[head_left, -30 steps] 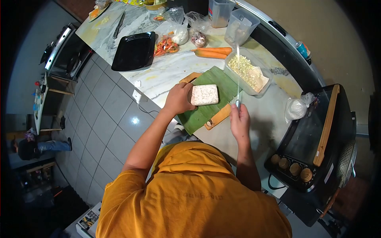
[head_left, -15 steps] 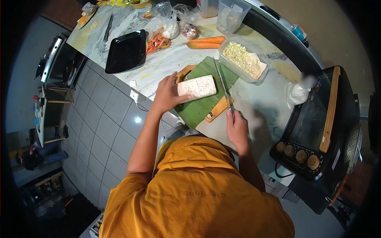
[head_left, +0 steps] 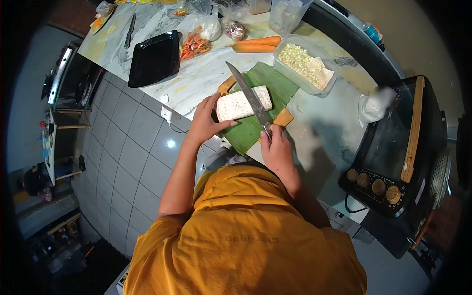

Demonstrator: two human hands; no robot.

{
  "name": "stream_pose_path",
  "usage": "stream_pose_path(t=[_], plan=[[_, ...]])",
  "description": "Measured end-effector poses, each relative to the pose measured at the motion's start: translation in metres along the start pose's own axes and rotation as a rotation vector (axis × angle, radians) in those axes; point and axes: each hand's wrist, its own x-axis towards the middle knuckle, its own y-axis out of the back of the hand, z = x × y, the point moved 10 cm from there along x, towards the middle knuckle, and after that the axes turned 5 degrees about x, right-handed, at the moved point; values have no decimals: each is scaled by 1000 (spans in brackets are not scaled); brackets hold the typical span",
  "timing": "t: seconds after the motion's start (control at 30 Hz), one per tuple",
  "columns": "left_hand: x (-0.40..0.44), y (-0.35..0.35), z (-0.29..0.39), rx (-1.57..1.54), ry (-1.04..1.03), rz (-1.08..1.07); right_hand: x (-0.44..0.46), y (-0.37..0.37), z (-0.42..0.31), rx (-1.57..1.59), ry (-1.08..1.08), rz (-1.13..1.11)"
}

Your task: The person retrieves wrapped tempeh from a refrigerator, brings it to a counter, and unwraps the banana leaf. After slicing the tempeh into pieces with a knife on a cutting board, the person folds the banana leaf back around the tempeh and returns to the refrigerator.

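A white speckled block of tempeh (head_left: pixel 233 106) lies on a green banana leaf (head_left: pixel 278 83). Under the leaf, parts of a wooden cutting board (head_left: pixel 283 118) stick out. My left hand (head_left: pixel 204 120) grips the block's left end, thumb along the near side and fingers at the far side. In my right hand (head_left: pixel 279 151) is the handle of a kitchen knife (head_left: pixel 250 95). Its long blade crosses over the right part of the block, tip pointing away and to the left. Whether the blade touches the tempeh, I cannot tell.
A plastic container of chopped pale pieces (head_left: pixel 297 60), carrots (head_left: pixel 255 45), a bag of chillies (head_left: pixel 195 46) and a black tray (head_left: pixel 155 59) stand beyond the board. Another knife (head_left: pixel 130 30) lies far left. A black toaster oven (head_left: pixel 388 142) stands at the right.
My right hand has brought the knife leftward, from beside the tempeh to over its right part. My left hand has settled closer around the block's left end. The view has shifted slightly.
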Motion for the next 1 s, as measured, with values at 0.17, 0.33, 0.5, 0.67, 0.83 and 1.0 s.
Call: stream_pose_path(t=[0.17, 0.33, 0.5, 0.67, 0.83, 1.0], plan=[[-3, 4, -5, -58, 2, -4, 11, 5, -8, -67, 61, -21], [-7, 25, -14, -207, 17, 156, 40, 41, -1, -219, 231, 49], [-9, 26, -19, -113, 196, 60, 71, 61, -17, -352, 363, 71], [-14, -2, -16, 103, 45, 99, 86, 51, -15, -248, 396, -77], [-9, 11, -12, 111, -13, 222, 88, 45, -8, -221, 382, -100], [-1, 2, -26, 99, 41, 97, 81, 35, 3, -62, 152, -111]])
